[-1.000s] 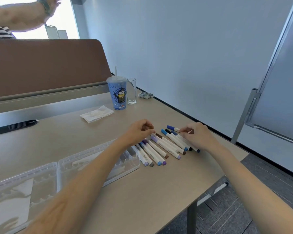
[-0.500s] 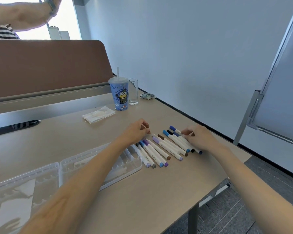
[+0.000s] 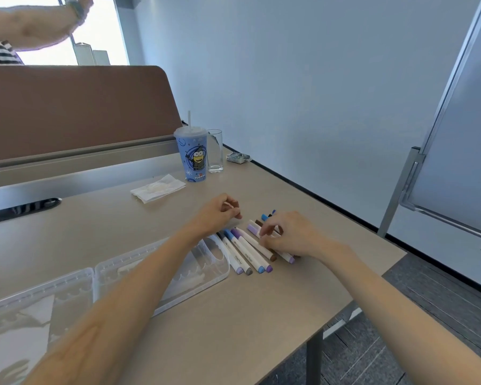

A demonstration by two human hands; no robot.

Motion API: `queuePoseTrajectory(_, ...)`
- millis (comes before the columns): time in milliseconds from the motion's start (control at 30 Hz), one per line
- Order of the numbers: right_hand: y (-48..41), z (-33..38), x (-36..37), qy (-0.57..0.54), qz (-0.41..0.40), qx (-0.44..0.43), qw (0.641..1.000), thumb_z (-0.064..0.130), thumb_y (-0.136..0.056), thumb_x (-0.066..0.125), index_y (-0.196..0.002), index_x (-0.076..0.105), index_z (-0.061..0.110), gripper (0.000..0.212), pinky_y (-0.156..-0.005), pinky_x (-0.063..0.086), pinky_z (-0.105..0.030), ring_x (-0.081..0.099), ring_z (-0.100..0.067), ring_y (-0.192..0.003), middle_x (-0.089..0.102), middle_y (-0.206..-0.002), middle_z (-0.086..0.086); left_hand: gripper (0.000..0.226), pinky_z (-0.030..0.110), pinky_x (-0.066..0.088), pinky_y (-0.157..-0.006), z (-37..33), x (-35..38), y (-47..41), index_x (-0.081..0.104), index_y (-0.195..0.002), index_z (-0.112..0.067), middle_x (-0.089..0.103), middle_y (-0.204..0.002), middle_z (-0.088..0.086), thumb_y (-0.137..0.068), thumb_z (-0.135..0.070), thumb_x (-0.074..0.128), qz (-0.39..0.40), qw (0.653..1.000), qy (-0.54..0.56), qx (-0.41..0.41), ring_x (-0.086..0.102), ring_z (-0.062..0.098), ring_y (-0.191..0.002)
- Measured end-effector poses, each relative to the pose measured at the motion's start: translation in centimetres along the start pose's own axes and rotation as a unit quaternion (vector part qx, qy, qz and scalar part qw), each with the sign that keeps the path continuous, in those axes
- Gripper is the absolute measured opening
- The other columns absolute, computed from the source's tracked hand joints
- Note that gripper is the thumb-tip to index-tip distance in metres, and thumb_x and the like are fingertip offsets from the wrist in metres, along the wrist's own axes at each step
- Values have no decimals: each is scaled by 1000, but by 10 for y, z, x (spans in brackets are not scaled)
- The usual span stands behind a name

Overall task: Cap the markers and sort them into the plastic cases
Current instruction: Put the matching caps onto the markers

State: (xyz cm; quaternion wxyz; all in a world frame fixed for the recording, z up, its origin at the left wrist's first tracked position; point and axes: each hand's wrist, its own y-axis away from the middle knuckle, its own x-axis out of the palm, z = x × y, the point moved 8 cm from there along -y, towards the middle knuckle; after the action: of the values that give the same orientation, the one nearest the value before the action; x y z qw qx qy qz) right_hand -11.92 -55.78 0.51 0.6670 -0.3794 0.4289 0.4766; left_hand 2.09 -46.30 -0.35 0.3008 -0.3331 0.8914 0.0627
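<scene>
table point(image 3: 233, 329) | plastic cases point(image 3: 206, 259) lie open by its near left edge | markers point(image 3: 250, 254) in a row just beside them, toward the right edge | left hand point(image 3: 217, 215) curled, can't tell if holding anything | right hand point(image 3: 289, 234) pinching the markers

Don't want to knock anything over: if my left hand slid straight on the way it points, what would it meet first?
Probably nothing: ahead of the left hand lies bare table to its far edge, between the small packet and the markers, though depth is unclear.
</scene>
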Motion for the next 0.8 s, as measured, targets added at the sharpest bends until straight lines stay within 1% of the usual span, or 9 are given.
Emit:
queuePoseTrajectory(100,-5,8,6,38,8,22,999,46,-84,61,-88,69,30,18,-68,52,-29,64,-13,-79,65,-91,10,18,30,47,-92,2,-12,7,59,-112,-17,70,-97,-3,-95,-22,56,-16,1000,11,8,63,13,-98)
queuePoseTrajectory(233,-7,17,7,120,-7,38,992,47,-83,59,-82,70,24,26,-67,51,-29,60,-13,-79,65,-85,4,16,19,44,-83,5,-33,17,66,-109,-19,67,-100,-8,-95,-20,57,-52,998,26,22,59,10,-97)
queuePoseTrajectory(333,-6,18,7,126,-10,51,991,48,-83,59,-81,71,22,29,-70,53,-32,59,-14,-79,64,-84,2,18,25,45,-91,10,-42,24,66,-110,-16,68,-106,-4,-96,-16,56,-60,998,-1,26,59,14,-103)
queuePoseTrajectory(400,-3,20,3,123,-25,53,991,48,-82,59,-80,70,21,30,-67,51,-30,58,-14,-78,63,-82,3,17,28,45,-95,11,-44,28,66,-109,-15,68,-105,-4,-96,-12,55,-58,998,6,24,60,14,-105)
queuePoseTrajectory(467,2,20,-6,83,-55,63,993,46,-83,60,-82,70,20,28,-61,46,-28,57,-13,-75,63,-81,6,16,32,46,-98,12,-46,31,65,-106,-17,69,-107,-2,-95,-11,55,-61,998,18,26,60,16,-106)
queuePoseTrajectory(533,6,17,-15,-9,-85,72,994,44,-84,63,-86,71,26,20,-55,41,-23,57,-7,-73,63,-80,12,15,34,47,-99,13,-48,33,63,-104,-19,69,-109,1,-95,-10,55,-60,998,26,22,61,17,-106)
queuePoseTrajectory(633,9,20,-26,-115,-128,40,984,37,-81,71,-87,72,27,12,-61,41,-17,60,1,-74,65,-78,17,16,33,48,-97,14,-50,34,63,-103,-19,69,-107,0,-95,-8,54,-57,997,39,19,63,16,-103)
queuePoseTrajectory(733,13,23,-33,-158,-159,10,974,27,-82,71,-88,73,26,7,-61,45,-18,63,-5,-72,68,-76,13,17,29,48,-93,11,-49,35,64,-106,-16,69,-102,0,-96,-8,54,-54,998,40,21,63,15,-100)
queuePoseTrajectory(800,14,24,-36,-171,-179,-1,969,25,-84,69,-90,74,24,8,-62,47,-22,64,-10,-71,69,-76,10,18,22,47,-85,8,-48,37,64,-110,-12,68,-95,-3,-97,-8,52,-53,997,47,24,62,12,-94)
